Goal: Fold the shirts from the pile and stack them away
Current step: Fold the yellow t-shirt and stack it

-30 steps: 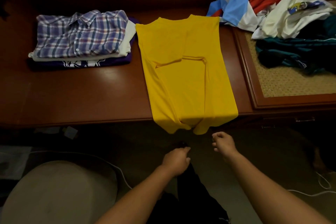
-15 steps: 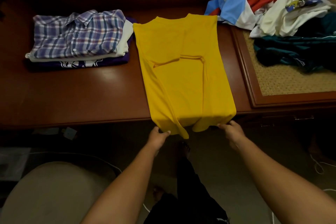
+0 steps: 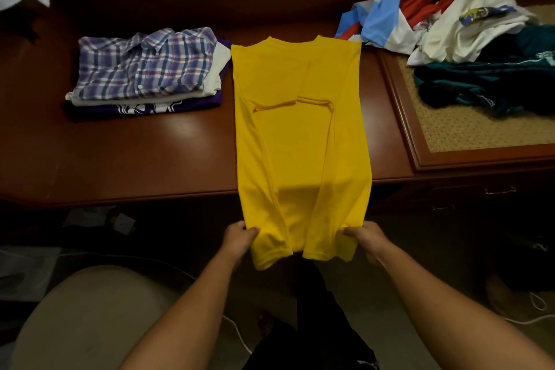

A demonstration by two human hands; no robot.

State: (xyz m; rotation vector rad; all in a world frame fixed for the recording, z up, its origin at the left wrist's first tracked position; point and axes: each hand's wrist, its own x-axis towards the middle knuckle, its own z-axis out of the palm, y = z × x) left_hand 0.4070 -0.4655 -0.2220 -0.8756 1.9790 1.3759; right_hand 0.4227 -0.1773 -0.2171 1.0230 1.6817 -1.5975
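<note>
1. yellow shirt [image 3: 300,135]: plain bright yellow tee, both sides folded in to make a long narrow strip, sleeve edges showing as a crease line across the middle. Collar end points away, lying on the tabletop [image 3: 150,159]; hem end hangs off the near edge.
2. left hand [image 3: 238,242]: fingers curled, pinching the shirt's lower left corner, thumb on top.
3. right hand [image 3: 365,239]: same grip on the lower right corner. Hem hangs loose between and below the two hands.
4. folded stack [image 3: 144,75]: just left of the yellow shirt, touching or nearly so. Plaid button-up on top, white layer under it, purple printed tee at bottom.
5. unfolded pile [image 3: 450,18]: far right, red, light blue, white and dark teal garments heaped, partly on a woven mat inset [image 3: 468,129].
</note>
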